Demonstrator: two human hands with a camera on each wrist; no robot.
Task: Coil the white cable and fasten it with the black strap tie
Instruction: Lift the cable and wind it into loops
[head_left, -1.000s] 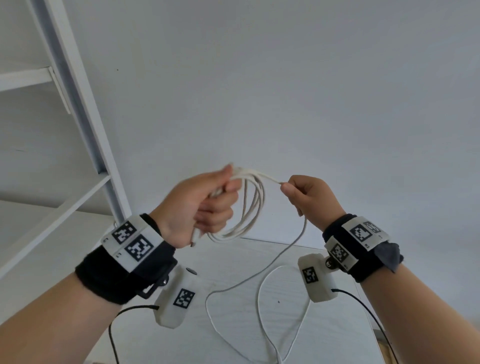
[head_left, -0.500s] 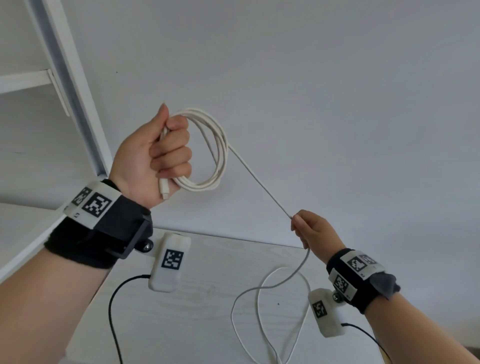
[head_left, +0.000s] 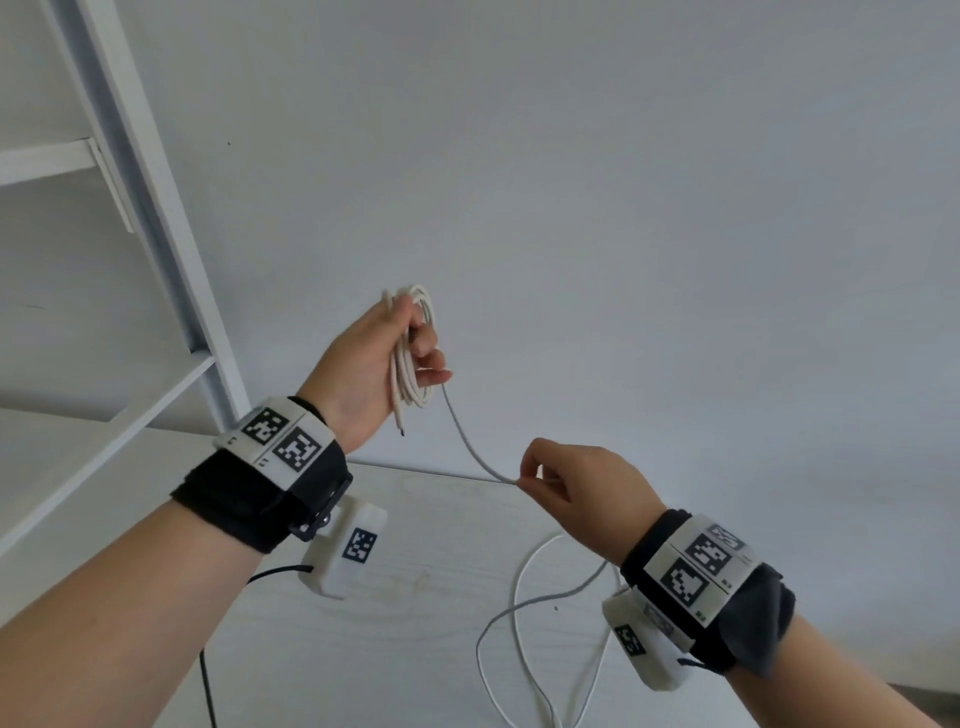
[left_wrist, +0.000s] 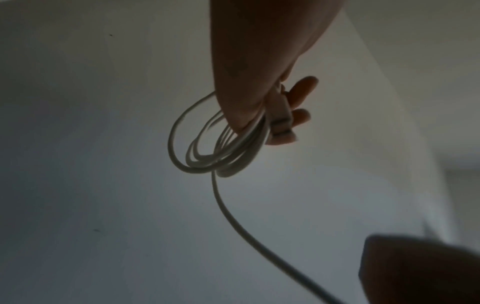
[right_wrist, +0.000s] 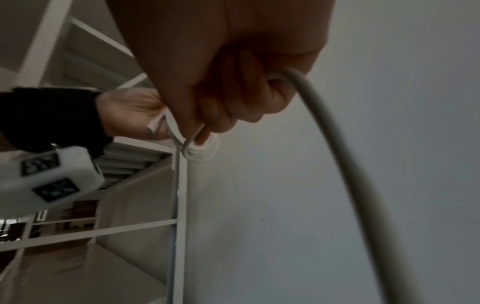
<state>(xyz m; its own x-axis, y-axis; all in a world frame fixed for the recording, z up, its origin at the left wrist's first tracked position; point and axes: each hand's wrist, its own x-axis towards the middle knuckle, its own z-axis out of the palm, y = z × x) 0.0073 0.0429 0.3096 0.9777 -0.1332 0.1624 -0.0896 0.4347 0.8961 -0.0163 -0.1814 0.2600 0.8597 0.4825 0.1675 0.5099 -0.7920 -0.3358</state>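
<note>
My left hand (head_left: 387, 358) grips a bundle of several loops of the white cable (head_left: 410, 374) in the air above the table; the cable's plug end (head_left: 399, 423) hangs below the palm. In the left wrist view the loops (left_wrist: 207, 152) hang from my curled fingers (left_wrist: 298, 98). One strand (head_left: 467, 441) runs down and right to my right hand (head_left: 566, 483), which pinches it between thumb and fingers. In the right wrist view the cable (right_wrist: 337, 164) leaves my right fist and sweeps down. Beyond it, slack cable (head_left: 519, 623) lies looped on the table. No black strap tie is in view.
A white table (head_left: 415, 597) lies below my hands, against a plain pale wall (head_left: 571, 182). A white shelf frame (head_left: 156, 208) stands at the left. A black cord (head_left: 208, 675) runs from the left wrist camera across the table.
My left hand has dropped and come right with the coil, turning it edge-on. My right hand has moved closer, so the strand between the hands is shorter and slack.
</note>
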